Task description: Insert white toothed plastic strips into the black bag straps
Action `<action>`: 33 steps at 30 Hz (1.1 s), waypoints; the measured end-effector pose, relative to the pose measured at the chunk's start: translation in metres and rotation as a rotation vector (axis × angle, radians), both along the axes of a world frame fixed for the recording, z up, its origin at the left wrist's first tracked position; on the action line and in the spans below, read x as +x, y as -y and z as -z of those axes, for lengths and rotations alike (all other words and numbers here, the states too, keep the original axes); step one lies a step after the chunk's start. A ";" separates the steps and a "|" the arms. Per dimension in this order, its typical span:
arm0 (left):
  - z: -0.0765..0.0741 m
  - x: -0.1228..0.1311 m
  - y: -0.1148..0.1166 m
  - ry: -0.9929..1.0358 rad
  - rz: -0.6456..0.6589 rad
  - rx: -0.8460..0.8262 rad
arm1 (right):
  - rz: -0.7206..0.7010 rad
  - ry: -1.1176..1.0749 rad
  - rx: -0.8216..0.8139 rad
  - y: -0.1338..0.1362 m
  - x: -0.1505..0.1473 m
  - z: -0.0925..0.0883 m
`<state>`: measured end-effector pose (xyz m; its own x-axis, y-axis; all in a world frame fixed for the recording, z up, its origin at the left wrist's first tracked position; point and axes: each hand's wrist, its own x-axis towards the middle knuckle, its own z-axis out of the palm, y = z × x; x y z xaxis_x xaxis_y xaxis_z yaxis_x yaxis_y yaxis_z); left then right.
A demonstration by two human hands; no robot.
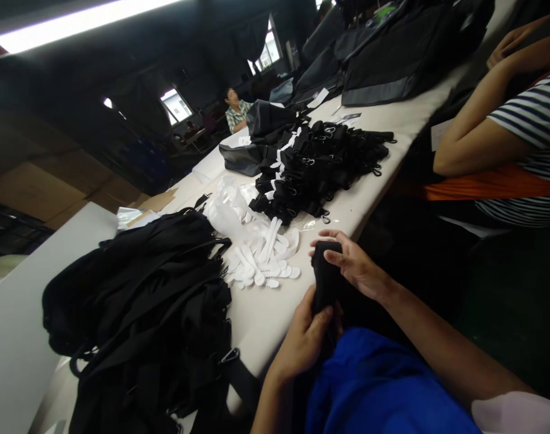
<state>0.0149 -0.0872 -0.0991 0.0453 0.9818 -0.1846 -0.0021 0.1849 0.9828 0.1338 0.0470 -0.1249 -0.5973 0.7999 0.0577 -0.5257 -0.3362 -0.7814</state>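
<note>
A black strap (328,274), folded into a flat bundle, is upright between my hands at the table's front edge. My left hand (307,334) is wrapped round its lower part, thumb across the front. At the top end, my right hand (356,268) has its thumb against the near face and its fingers behind. White paper bands (259,259) with notched edges lie loosely on the table just beyond my hands. Left of them is a large heap of loose black straps (157,301) with metal snap hooks. Farther back, bundled black straps (324,163) are piled, some with white bands.
Clear plastic bags (229,208) lie between the two heaps. Black bags (387,60) stand at the table's far end. A person in a striped sleeve (532,120) sits at the right, and another person (236,113) is beyond the table. Cardboard boxes (44,187) stand at the left.
</note>
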 end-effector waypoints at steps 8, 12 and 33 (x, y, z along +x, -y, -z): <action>0.005 -0.021 -0.022 -0.160 -0.073 0.098 | 0.043 -0.183 -0.161 0.005 -0.020 0.002; 0.015 -0.066 -0.034 -0.248 -0.162 0.104 | 0.026 -0.038 0.052 -0.019 -0.053 0.011; 0.025 -0.206 -0.016 -0.014 -0.810 0.380 | -0.161 1.106 1.447 -0.122 -0.193 0.039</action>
<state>-0.1908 -0.0715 -0.1238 -0.6880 0.7069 0.1643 0.0216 -0.2064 0.9782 -0.0593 0.1692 -0.1638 -0.8944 0.4238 0.1429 0.3405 0.8525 -0.3966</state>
